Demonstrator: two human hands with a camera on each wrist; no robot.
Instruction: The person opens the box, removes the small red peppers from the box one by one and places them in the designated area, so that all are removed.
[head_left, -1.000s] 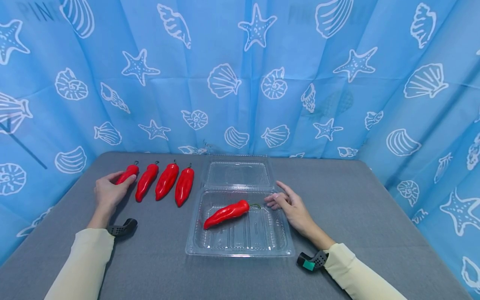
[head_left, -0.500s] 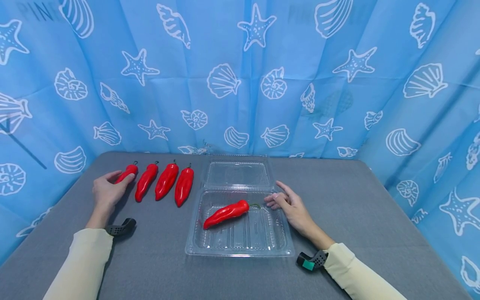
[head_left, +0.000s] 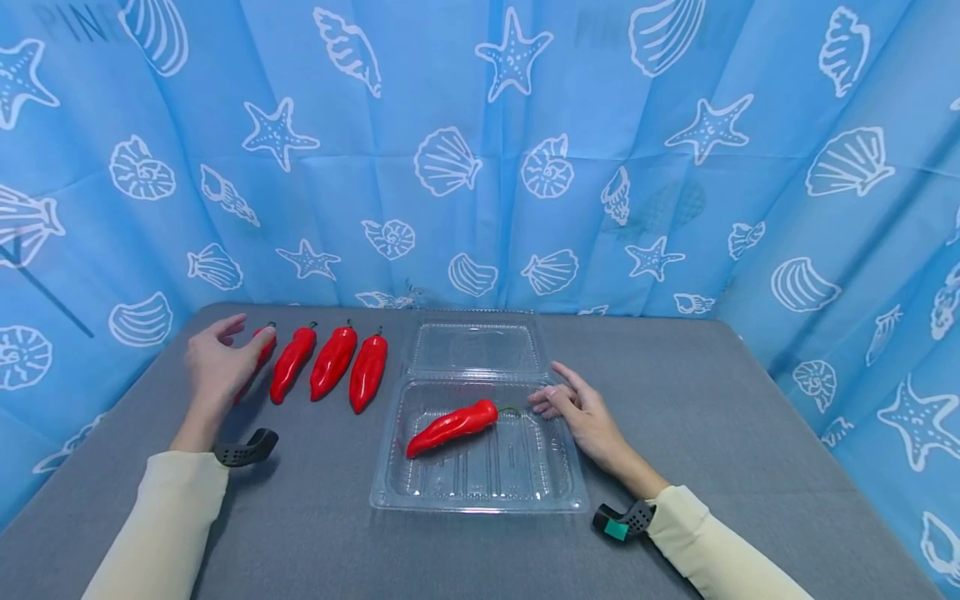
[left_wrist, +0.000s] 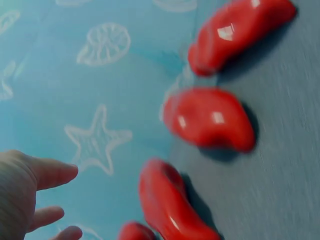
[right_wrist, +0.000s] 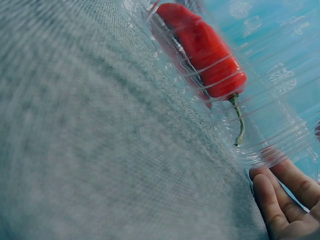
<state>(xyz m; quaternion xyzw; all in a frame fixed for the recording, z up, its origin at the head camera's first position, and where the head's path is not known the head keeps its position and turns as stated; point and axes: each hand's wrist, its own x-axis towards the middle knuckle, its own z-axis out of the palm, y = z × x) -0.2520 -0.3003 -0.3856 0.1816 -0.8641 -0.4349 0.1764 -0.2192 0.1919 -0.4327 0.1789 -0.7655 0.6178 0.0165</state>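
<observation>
Four red peppers lie in a row at the back left of the table; the leftmost red pepper [head_left: 262, 354] is partly covered by my left hand [head_left: 221, 358]. That hand is raised over it with thumb and fingers spread, and in the left wrist view its fingers [left_wrist: 55, 175] hold nothing. A clear plastic clamshell container [head_left: 480, 500] stands mid-table, its lid [head_left: 480, 346] folded back. Inside lies one red pepper [head_left: 453, 427] with its green stem pointing right. My right hand [head_left: 588, 417] rests with loose fingers at the container's right rim; its fingertips [right_wrist: 262, 185] touch the plastic near the corner.
A grey cloth [head_left: 697, 417] covers the table. Behind and on both sides hangs a blue curtain [head_left: 480, 217] with white shell and starfish prints. Other red peppers [head_left: 293, 365] lie between my left hand and the container.
My left hand had its thumb and fingers around the leftmost pepper; it has let go and risen, with its fingers further apart. The right hand and container stay put.
</observation>
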